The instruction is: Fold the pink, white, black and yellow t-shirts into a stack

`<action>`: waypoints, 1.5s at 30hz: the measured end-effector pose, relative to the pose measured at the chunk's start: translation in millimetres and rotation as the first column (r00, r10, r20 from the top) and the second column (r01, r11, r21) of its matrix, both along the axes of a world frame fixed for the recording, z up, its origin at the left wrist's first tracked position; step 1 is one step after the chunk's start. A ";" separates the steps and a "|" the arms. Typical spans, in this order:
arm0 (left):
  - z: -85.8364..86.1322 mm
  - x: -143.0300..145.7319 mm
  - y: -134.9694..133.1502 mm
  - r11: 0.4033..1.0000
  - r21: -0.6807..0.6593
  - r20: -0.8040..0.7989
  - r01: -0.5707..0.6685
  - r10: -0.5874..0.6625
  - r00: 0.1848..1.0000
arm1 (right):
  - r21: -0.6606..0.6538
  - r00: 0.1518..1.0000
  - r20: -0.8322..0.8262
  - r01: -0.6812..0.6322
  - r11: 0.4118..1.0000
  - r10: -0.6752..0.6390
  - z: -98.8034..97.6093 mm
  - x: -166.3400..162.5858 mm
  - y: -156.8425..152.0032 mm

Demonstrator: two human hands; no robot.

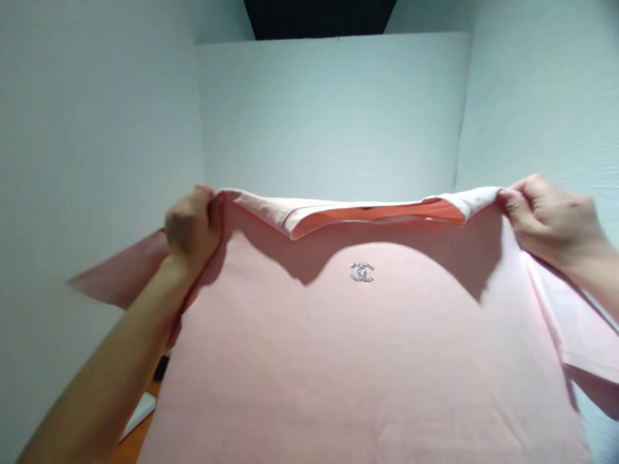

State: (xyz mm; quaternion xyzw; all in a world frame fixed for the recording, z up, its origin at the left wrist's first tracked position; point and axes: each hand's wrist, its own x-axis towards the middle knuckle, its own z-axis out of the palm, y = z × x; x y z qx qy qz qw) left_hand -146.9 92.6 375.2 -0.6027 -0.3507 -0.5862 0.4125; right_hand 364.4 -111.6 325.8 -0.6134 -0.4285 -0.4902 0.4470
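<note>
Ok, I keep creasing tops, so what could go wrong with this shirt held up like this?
The pink T-shirt hangs only from grips at its shoulders; if the left hand or right hand slips, that side would probably drop. The collar sags folded over between them, so it might crease there.

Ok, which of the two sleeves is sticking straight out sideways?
On the pink shirt, the left sleeve, jutting past the left hand; the right sleeve droops below the right hand.
</note>
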 end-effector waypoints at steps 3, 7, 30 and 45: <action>5.3 -1.1 57.9 0.911 -0.410 -0.227 -0.038 -0.062 0.972 | -0.348 0.985 -0.099 0.098 0.932 -0.140 20.0 -41.5 20.7; -15.6 -10.7 103.5 0.699 -0.709 -0.441 -0.095 -0.334 0.833 | -0.725 0.957 -0.024 0.183 0.664 -0.290 -2.6 -111.9 40.8; -104.0 -190.9 122.0 0.475 -0.693 -0.698 -0.543 -0.249 0.672 | -0.945 0.908 -0.129 0.009 0.326 -0.400 -201.1 -248.8 35.9; -106.2 -169.8 108.3 0.354 -0.732 -0.681 -0.583 -0.396 0.616 | -0.936 0.916 -0.103 0.043 0.350 -0.388 -198.2 -258.9 35.7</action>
